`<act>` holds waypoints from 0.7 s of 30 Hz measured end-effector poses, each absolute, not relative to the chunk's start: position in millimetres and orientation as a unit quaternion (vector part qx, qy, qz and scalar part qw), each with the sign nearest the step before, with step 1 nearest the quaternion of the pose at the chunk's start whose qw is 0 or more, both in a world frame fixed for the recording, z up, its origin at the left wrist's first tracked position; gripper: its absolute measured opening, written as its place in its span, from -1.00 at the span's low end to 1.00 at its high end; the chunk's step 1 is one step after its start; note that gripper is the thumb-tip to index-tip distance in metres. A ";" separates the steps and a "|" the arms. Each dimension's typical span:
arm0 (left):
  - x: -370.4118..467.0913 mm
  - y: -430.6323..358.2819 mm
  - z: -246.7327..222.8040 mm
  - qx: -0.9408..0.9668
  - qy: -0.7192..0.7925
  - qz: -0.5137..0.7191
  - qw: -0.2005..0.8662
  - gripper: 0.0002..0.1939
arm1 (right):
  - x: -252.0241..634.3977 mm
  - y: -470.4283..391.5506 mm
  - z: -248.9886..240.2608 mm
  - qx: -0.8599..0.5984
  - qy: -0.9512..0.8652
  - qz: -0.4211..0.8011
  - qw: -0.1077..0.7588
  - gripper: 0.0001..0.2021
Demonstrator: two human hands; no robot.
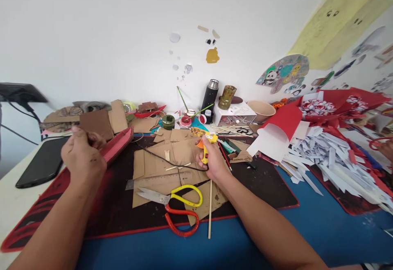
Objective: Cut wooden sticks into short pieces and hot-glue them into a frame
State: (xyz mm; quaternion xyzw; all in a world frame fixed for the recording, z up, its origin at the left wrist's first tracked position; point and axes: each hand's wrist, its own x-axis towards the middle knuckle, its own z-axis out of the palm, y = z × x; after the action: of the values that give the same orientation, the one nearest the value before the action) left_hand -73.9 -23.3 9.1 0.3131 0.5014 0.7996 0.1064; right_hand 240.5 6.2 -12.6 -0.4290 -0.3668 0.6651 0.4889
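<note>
the left hand is hovering above the left part of the dark desk mat, its fingers curled and pinched around the near end of a long red boat-shaped piece, which is slanting up and away to the right from the hand. the right hand is gripping a small yellow and orange glue gun, fingers wrapped tight around the handle, the nozzle end pointing away toward the back of the desk. a thin black cord is running from the gun leftward across the flat cardboard pieces lying in the middle of the mat.

just in front of the right hand, a pair of scissors with yellow and red handles is lying on the cardboard, blades pointing left. a thin wooden stick is lying beside them, running toward the near edge of the mat and onto the blue table cover. a clear ruler is resting across the cardboard above the scissors.

to the left of the mat a black phone or tablet is lying flat. at the back, by the wall, a black flask is standing upright next to a white box and a beige bowl. to the right a heap of white paper strips and red paper is spreading out (another person's hand is showing at the far right edge, well apart from the work).
</note>
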 end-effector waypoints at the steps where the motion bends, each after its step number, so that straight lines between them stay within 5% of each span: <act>1: -74.3 -23.2 8.8 0.310 0.499 0.803 0.099 -0.33 | 240.3 6.7 -13.2 -0.431 -0.368 0.663 0.490 -0.34; 21: -39.5 -39.6 -5.3 0.476 0.667 0.554 0.148 -0.49 | 235.0 -2.9 -20.6 -0.418 -0.427 0.688 0.412 -0.33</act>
State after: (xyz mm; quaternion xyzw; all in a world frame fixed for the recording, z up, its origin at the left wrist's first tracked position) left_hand -39.5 -39.6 -5.3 0.4757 0.6672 0.5538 0.1480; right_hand 235.0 -2.9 -20.6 -0.4183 -0.4267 0.6877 0.4123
